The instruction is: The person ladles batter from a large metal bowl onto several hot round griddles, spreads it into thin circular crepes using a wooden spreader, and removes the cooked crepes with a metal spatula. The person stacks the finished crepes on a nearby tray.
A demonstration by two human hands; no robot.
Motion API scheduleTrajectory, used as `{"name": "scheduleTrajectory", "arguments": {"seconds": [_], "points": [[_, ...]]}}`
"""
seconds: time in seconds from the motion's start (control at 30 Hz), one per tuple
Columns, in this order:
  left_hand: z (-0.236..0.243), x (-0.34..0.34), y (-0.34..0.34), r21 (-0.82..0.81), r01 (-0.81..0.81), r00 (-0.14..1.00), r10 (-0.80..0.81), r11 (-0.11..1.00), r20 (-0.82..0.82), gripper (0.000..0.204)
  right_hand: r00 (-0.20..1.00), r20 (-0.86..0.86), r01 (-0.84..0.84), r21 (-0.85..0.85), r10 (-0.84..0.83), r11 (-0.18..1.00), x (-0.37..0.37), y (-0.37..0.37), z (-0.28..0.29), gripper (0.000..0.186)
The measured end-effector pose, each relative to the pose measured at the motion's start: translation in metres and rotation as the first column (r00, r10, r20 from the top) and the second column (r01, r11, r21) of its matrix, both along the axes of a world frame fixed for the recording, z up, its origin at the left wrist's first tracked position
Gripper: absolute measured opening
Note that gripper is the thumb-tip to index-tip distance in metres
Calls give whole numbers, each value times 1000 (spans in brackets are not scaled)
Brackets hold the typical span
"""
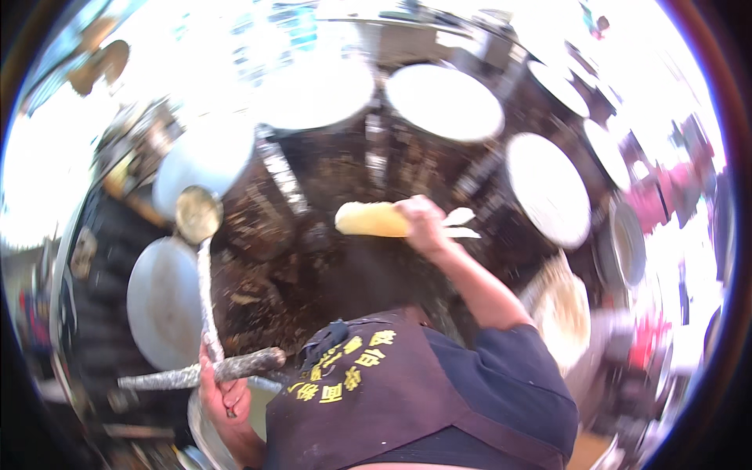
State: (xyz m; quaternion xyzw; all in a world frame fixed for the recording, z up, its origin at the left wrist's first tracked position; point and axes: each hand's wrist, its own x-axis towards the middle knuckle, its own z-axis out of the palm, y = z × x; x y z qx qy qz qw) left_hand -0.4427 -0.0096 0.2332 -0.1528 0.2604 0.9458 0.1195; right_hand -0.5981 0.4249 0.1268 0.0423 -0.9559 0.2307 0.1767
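My left hand (223,392) is closed round the long pale handle of a ladle (198,215), whose round bowl is raised at the left beside the white vessels. A rough, dark-and-white mottled stick (243,365) crosses at this hand; whether the fingers also grip it I cannot tell. Out in front, over the middle of the dark brown surface, my right hand (423,225) is closed on a pale yellow elongated thing (372,219). It is thick and rounded on the left, with white split ends sticking out on the right. Motion blur hides its exact kind.
Large round white vessels or lids (445,102) curve round the stained dark brown work surface (337,172). A cream-coloured, basket-like round vessel (565,317) stands near my right elbow. A fan (102,66) is at the far left. Someone in pink (666,192) is at the right.
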Motion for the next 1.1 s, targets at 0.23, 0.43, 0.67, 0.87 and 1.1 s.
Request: {"name": "scheduleTrajectory", "arguments": {"seconds": [0.23, 0.43, 0.67, 0.87, 1.1], "points": [[56, 0, 44, -145, 198, 979, -188, 970, 79, 50, 909, 112, 404, 7, -402, 915, 157, 71, -26, 16], [115, 50, 135, -265, 263, 962, -230, 928, 148, 48, 724, -114, 576, -441, -680, 688, 375, 164, 114, 25], [150, 100, 238, -299, 303, 949, -257, 905, 183, 47, 413, 153, 244, -968, -898, -53, 654, 284, 122, 35], [131, 117, 299, -263, 372, 928, -347, 891, 138, 47, 228, 280, 111, -959, -932, -261, 779, 403, -73, 32], [135, 146, 282, -273, 426, 898, -439, 863, 14, 46, -147, 541, 288, -778, -828, -559, 787, 399, -167, 35]]}}
